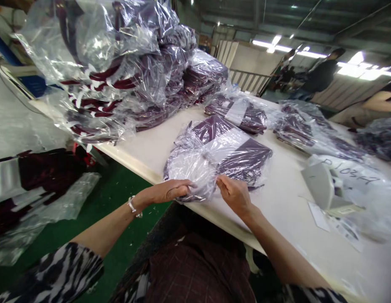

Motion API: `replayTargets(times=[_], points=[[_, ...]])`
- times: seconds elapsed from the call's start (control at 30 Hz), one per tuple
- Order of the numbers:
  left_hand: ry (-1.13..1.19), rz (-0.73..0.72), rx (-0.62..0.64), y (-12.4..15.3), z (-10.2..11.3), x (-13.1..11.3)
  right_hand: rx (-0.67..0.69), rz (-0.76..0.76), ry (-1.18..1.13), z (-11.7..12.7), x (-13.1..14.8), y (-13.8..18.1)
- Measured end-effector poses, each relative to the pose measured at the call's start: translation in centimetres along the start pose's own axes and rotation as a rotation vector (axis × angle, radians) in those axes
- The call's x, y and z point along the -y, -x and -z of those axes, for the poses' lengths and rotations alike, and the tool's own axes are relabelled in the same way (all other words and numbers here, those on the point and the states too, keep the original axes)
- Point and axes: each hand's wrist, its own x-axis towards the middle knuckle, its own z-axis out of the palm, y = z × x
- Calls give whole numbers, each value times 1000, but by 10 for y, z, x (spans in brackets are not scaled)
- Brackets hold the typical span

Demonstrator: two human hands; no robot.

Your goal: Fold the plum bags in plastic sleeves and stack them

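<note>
A folded dark purple garment in a clear plastic bag [246, 162] lies at the near edge of the white table [145, 153], with a pale band across it. My left hand [168, 190] is closed on the near left edge of the bag, fingers partly hidden by the plastic. At the bag's near side, right of the left hand, my right hand [234, 192] pinches the plastic between thumb and fingers. The plastic is gathered and creased between both hands.
Bagged dark red garments [135, 71] are piled high at the back left. More bagged garments [239, 113] lie farther back and to the right. A grey tape dispenser [325, 189] stands at the right beside a marked white bag [369, 181]. People stand beyond the table.
</note>
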Motion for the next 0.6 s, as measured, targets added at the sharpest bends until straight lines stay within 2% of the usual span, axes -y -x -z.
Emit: replayTargets(times=[0.1, 0.2, 0.27, 0.33, 0.4, 0.53, 0.6], points=[[-239, 25, -177, 10, -27, 5, 50, -118, 52, -9, -6, -16], [-548, -17, -521, 9, -66, 10, 62, -171, 6, -13, -7, -21], [-584, -45, -748, 3, -85, 12, 53, -149, -22, -10, -5, -19], [-479, -31, -912, -2, -94, 11, 33, -119, -38, -5, -3, -15], [-323, 27, -954, -2, -92, 6, 19, -91, -48, 0, -2, -9], [-110, 174, -792, 5, -73, -9, 58, -23, -74, 2, -4, 1], [-24, 176, -730, 3, -62, -15, 81, -23, -77, -2, -5, 3]])
